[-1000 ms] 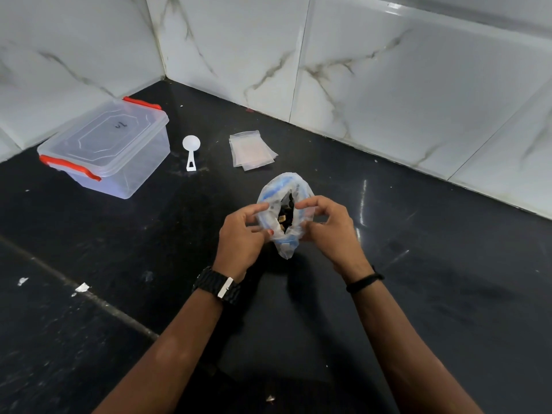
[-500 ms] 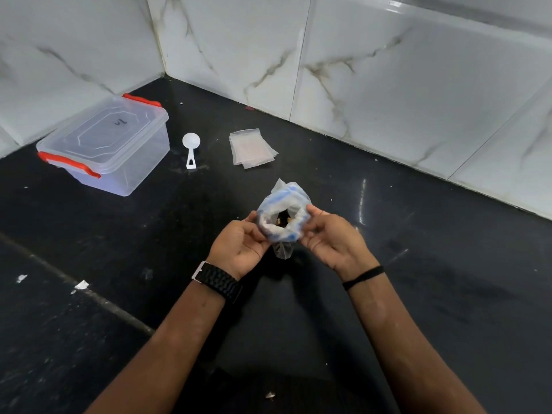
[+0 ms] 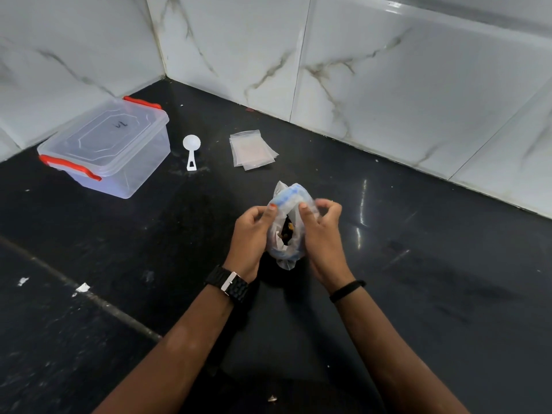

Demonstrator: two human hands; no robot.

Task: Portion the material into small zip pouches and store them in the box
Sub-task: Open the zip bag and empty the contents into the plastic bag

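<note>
A clear plastic bag with a blue band [image 3: 289, 201] stands on the black counter between my hands, its mouth spread so dark and yellowish material [image 3: 287, 230] shows inside. My left hand [image 3: 252, 233] pinches the bag's left rim. My right hand [image 3: 321, 231] pinches the right rim, thumb inside the opening. A small stack of clear zip pouches [image 3: 252, 149] lies flat behind the bag. A white scoop [image 3: 191, 149] lies to their left. The clear box with orange latches [image 3: 106, 146] sits at the far left, lid on.
White marble-look tiled walls [image 3: 388, 85] meet in a corner behind the counter. A seam [image 3: 89, 297] crosses the black counter at the lower left, with a few white scraps [image 3: 83, 287] near it.
Both hands shifted their hold on the bag's rim, rolling and spreading the mouth; the opening is now longer and the material shows more.
</note>
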